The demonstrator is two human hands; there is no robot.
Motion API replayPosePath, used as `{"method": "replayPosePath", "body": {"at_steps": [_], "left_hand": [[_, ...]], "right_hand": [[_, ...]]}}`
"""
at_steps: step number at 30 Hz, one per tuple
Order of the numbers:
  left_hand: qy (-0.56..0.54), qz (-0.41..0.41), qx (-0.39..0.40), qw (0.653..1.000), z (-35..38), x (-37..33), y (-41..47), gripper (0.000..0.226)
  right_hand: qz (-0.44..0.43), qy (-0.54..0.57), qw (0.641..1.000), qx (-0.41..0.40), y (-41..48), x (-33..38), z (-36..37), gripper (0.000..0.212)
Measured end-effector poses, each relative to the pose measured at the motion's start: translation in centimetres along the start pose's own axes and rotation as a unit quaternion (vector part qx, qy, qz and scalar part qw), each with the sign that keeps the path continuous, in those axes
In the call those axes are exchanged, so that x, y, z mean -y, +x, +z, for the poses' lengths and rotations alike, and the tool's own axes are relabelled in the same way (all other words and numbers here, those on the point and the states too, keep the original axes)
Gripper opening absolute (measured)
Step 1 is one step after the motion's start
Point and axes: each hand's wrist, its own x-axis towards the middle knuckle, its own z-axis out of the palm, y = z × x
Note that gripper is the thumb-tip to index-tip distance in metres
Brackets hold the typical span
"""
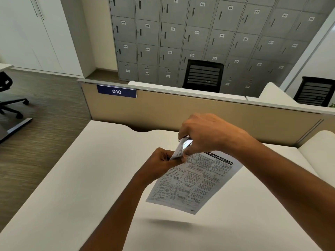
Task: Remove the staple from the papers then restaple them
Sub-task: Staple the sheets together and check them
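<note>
Both hands work above the desk (76,178), raised clear of it. We hold the papers (192,180) in the air: the left hand (159,164) pinches their upper left corner, fingers closed tight on the sheets, and the rest of the printed page hangs down and to the right, casting a soft shadow on the desk below. Our right hand (204,133) is closed around a small shiny metal tool (185,143), whose tip meets that same corner just beside the left fingertips. We cannot tell whether this tool is a staple remover or a stapler; most of it is hidden in the palm.

Progress, as a judgement: the staple itself is too small and too covered to see, so we cannot say if it is out yet. The tool pressed to the pinched corner suggests one of the two corner steps is under way, either pulling or restapling. No loose staple shows on the desk.

Surface: white desk, plain, nothing else lying on the part we see. A tan partition (181,113) runs along its far edge, with a blue plate (117,91) reading 010.

Room: an office. Grey numbered lockers (199,33) fill the far wall, white cupboards (36,33) stand at left, and the floor (49,105) is wood-patterned. Black chairs (204,76) sit beyond the partition, another at far left.
</note>
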Motion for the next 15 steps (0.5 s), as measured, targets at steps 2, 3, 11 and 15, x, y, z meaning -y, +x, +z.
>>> {"method": "replayPosePath", "body": {"at_steps": [2, 3, 11, 15], "left_hand": [[0.003, -0.004, 0.002, 1.000, 0.1, -0.1, 0.1, 0.023], [0.005, -0.005, 0.003, 1.000, 0.2, -0.2, 0.0, 0.024], [0.032, -0.023, 0.005, 0.999, 0.2, -0.4, 0.0, 0.022], [0.047, -0.031, 0.007, 0.998, 0.2, -0.3, 0.0, 0.024]], "right_hand": [[-0.010, -0.032, 0.999, 0.010, 0.3, 0.4, -0.6, 0.039], [-0.014, -0.048, 0.999, 0.018, 0.4, 0.6, -0.8, 0.036], [-0.014, -0.107, 0.992, 0.072, 1.3, 1.7, -1.8, 0.037], [-0.017, -0.115, 0.989, 0.094, 1.6, 1.9, -2.1, 0.039]]}}
